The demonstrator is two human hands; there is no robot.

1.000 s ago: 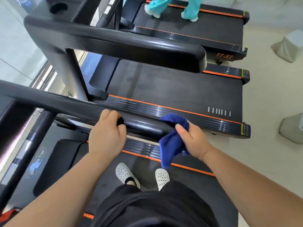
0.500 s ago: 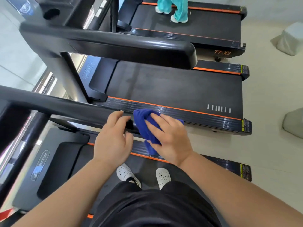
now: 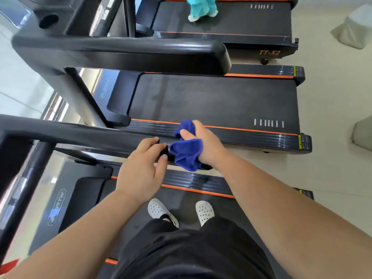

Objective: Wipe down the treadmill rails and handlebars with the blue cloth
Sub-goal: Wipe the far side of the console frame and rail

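— Underneath it all?
— Pale, smooth floor (image 3: pixel 332 93).
— Standing on it?
— Three black treadmills side by side, orange-trimmed: near treadmill (image 3: pixel 84 194), middle treadmill (image 3: pixel 211 99), far treadmill (image 3: pixel 241 19) with TT-X2 lettered at its rear end.
— Gaps between them?
— Narrow; near and middle just beside each other.
— Anything else down there?
— Two pale wrapped blocks to the right, apart from the treadmills: upper block (image 3: pixel 354 27), lower block (image 3: pixel 364 135) cut off at the edge of view. Red patch (image 3: pixel 10 265) at the bottom left corner, too little seen to name.

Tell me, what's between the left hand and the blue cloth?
In the head view, just a short bit of the black handlebar shows between the left hand and the blue cloth, which the right hand grips.
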